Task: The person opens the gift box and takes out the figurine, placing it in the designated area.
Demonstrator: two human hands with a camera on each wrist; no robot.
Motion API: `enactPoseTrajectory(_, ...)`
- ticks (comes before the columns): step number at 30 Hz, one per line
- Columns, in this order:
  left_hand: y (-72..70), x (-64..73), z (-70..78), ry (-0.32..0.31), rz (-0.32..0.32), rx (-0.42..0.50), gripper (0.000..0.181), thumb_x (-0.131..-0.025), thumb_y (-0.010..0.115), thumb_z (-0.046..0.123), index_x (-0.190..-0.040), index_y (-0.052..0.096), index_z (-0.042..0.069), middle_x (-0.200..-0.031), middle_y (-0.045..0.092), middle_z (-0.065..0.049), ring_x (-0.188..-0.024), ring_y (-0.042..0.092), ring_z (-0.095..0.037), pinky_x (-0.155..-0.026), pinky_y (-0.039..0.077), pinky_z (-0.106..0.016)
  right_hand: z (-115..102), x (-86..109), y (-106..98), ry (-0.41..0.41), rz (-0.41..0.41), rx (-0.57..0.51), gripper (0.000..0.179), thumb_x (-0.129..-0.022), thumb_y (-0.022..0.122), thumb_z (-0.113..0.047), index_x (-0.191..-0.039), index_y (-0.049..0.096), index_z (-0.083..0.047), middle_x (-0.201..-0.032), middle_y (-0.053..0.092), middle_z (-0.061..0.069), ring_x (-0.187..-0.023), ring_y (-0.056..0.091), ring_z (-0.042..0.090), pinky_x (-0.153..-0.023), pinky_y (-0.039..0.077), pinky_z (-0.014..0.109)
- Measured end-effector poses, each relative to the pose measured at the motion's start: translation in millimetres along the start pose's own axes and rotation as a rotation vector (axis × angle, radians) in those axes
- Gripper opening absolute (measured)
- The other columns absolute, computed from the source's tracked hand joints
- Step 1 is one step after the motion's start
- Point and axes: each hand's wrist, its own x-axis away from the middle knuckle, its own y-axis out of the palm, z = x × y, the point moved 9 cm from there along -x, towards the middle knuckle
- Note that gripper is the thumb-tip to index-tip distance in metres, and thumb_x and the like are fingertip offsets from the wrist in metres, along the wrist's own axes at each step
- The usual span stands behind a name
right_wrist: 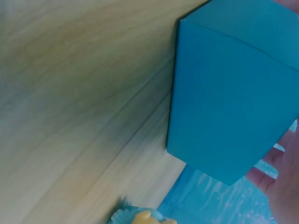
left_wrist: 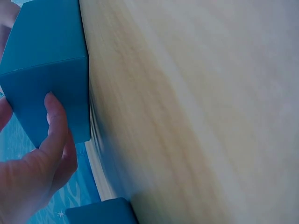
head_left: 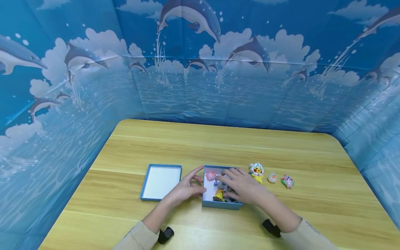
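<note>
A blue box (head_left: pixel 222 205) with a white inside holds several small toys, among them a pink one (head_left: pixel 210 176), a yellow one (head_left: pixel 218 195) and greyish ones. My left hand (head_left: pixel 187 187) rests its thumb and fingers against the box's left side; in the left wrist view its fingertips touch the blue wall (left_wrist: pixel 51 37). Over the right half of the box reaches my right hand (head_left: pixel 243 185), fingers spread above the toys. It covers part of the contents. In the right wrist view the box's outer wall (right_wrist: pixel 229 93) hides much of that hand (right_wrist: pixel 285 186).
Left of the box lies its blue-rimmed lid (head_left: pixel 164 182), white inside up. To the right stand a yellow figure in a white hood (head_left: pixel 257 172), a small white duck (head_left: pixel 272 178) and a pink-and-green figure (head_left: pixel 287 181). A dolphin-print curtain (head_left: pixel 200 90) surrounds the wooden table (head_left: pixel 218 142).
</note>
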Motion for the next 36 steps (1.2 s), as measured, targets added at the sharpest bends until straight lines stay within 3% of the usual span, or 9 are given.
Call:
enactPoseTrajectory(7, 0.3, -0.3, -0.4, 0.006, -0.003, -0.002, 0.08, -0.078, 0.066, -0.002, -0.145, 0.027, 0.019, -0.115, 0.041, -0.022, -0.077, 0.06, -0.019, -0.079, 0.055, -0.044, -6, -4.0, 2, -0.04, -0.03, -0.018, 0.059, -0.079, 0.066, -0.045, -0.129, 0.048, -0.021, -0.12, 0.051, 0.005, -0.11, 0.048, 0.024, -0.093, 0.043, 0.045)
enactPoseTrajectory(19, 0.6, 0.1, -1.5, 0.0, -0.006, -0.011, 0.078, -0.079, 0.066, 0.0, -0.144, 0.029, 0.021, -0.113, 0.042, -0.019, -0.078, 0.06, -0.018, -0.079, 0.055, -0.04, -12, -8.9, 11, -0.084, -0.084, 0.05, 0.054, -0.076, 0.069, -0.044, -0.123, 0.051, -0.024, -0.115, 0.051, 0.003, -0.108, 0.047, 0.024, -0.096, 0.041, 0.043)
enactPoseTrajectory(36, 1.2, 1.1, -0.5, 0.004, -0.01, -0.006, 0.078, -0.08, 0.065, -0.001, -0.144, 0.027, 0.02, -0.114, 0.042, -0.019, -0.079, 0.06, -0.019, -0.079, 0.055, -0.04, -18, -15.2, 19, -0.098, -0.147, 0.09, 0.039, -0.081, 0.062, -0.046, -0.115, 0.06, -0.027, -0.119, 0.055, 0.003, -0.111, 0.048, 0.024, -0.099, 0.039, 0.045)
